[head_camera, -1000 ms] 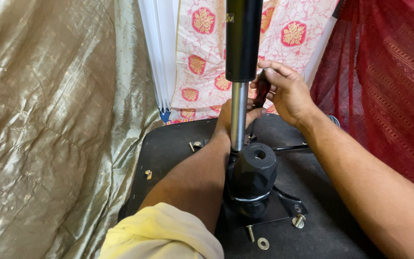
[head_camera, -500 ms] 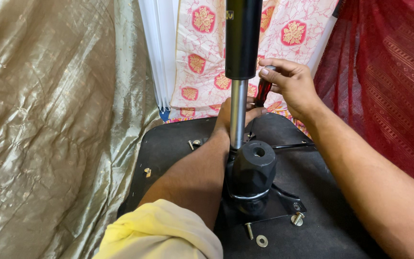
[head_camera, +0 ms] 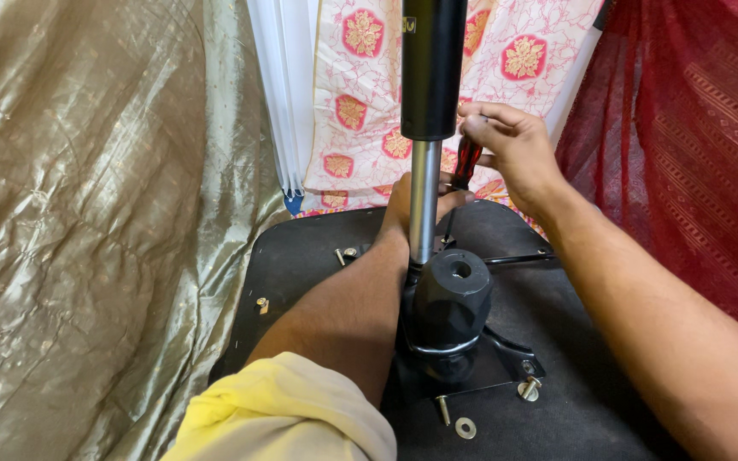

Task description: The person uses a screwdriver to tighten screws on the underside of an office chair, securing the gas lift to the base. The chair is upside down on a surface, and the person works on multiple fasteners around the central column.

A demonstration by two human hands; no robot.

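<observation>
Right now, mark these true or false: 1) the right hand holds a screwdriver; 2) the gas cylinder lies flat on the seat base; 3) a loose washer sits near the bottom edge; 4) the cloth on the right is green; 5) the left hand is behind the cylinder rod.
1) True: the right hand is closed on a screwdriver with a red-and-black handle.
2) False: the gas cylinder stands upright on the black seat base.
3) True: a washer lies beside a loose bolt.
4) False: the cloth on the right is dark red.
5) True: the left hand sits behind the rod; its grip is hidden.
</observation>
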